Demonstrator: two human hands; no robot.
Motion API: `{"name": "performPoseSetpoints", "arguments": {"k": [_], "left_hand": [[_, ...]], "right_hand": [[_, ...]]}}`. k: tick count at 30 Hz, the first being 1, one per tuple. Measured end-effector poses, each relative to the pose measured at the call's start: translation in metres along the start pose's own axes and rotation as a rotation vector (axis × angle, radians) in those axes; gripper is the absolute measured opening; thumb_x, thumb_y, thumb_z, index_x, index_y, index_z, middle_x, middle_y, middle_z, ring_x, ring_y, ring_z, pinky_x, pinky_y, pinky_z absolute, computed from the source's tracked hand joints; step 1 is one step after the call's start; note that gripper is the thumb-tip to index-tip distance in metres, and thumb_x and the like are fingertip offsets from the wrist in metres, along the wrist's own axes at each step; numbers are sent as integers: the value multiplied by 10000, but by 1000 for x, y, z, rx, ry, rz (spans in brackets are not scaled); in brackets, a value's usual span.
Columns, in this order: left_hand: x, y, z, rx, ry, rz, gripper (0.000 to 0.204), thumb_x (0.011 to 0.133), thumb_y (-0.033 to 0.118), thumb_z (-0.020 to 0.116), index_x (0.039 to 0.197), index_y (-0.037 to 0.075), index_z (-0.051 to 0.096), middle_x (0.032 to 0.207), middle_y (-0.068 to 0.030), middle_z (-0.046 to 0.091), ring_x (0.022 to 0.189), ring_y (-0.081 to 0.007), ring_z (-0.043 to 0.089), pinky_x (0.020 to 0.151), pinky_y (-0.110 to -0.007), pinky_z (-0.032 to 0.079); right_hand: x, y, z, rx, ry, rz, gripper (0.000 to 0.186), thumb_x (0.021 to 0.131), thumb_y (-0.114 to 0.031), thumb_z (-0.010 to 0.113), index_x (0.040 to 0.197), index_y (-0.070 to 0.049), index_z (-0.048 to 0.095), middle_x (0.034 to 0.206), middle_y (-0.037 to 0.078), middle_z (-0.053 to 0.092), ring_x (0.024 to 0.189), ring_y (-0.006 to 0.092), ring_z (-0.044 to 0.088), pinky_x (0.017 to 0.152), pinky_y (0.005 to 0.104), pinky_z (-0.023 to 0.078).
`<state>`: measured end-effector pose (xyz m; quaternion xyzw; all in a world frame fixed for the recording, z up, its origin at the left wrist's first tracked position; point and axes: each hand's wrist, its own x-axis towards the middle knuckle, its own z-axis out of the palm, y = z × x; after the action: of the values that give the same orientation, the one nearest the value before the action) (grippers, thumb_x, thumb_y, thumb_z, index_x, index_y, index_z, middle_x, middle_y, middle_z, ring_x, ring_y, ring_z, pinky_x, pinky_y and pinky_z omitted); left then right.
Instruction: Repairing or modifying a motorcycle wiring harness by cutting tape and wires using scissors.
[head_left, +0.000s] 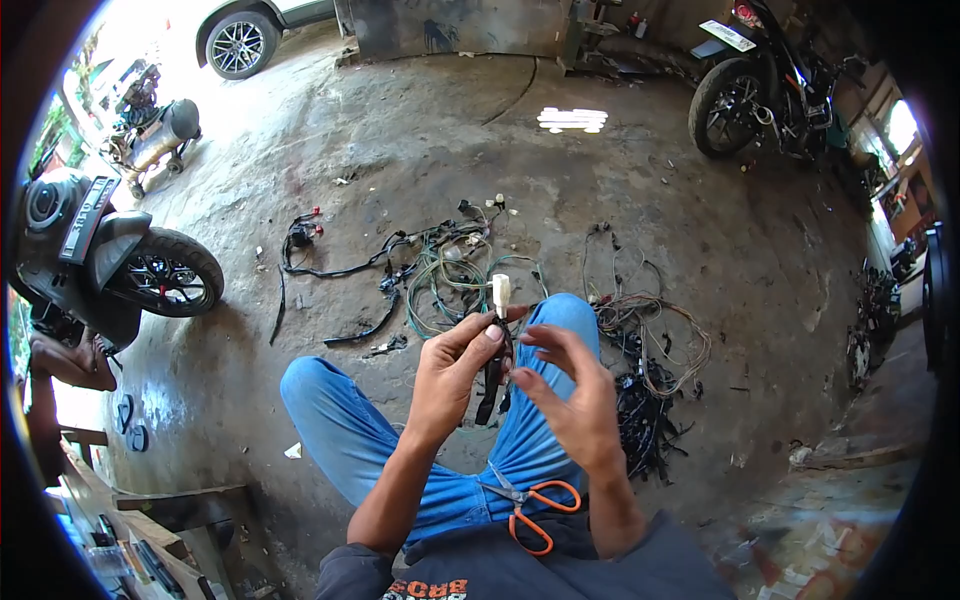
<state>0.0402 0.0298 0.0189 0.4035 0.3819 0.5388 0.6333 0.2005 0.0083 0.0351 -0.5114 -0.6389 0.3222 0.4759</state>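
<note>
My left hand [455, 375] grips a short black wrapped wire bundle [489, 395], its white plastic connector [501, 295] pointing up above my fingers. Just right of it, my right hand [570, 395] has its fingers apart and curved toward the bundle, holding nothing. Orange-handled scissors [555, 494] rest on my lap over my jeans. Beyond my knees, loose wiring harnesses [440, 273] with black sleeves and green wires lie on the concrete floor [350, 180]; a denser dark tangle [645, 425] with pale wire loops sits by my right knee.
Motorbikes stand at left [165, 270] and back right [735, 105]. A car wheel [240, 48] and wheeled compressor [170, 130] are farther back. Another person's limb [75, 360] shows at the far left, beside sandals [135, 435] and a wooden bench [150, 525].
</note>
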Motion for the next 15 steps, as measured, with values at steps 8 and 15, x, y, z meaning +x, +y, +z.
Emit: {"name": "performPoseSetpoints", "arguments": {"k": [8, 15], "left_hand": [[12, -10, -28, 643, 125, 272, 174, 967, 45, 629, 1105, 7, 728, 931, -86, 627, 782, -144, 608, 646, -285, 479], [12, -29, -15, 868, 270, 593, 93, 939, -11, 611, 1006, -6, 676, 947, -133, 593, 772, -268, 629, 658, -369, 512]], "right_hand": [[-5, 11, 25, 226, -30, 247, 183, 997, -140, 641, 1067, 23, 685, 748, 34, 643, 557, 63, 588, 498, 226, 473], [-7, 14, 17, 807, -261, 639, 221, 1030, -216, 605, 1030, -7, 679, 689, -34, 505, 513, 16, 427, 425, 188, 351]]}}
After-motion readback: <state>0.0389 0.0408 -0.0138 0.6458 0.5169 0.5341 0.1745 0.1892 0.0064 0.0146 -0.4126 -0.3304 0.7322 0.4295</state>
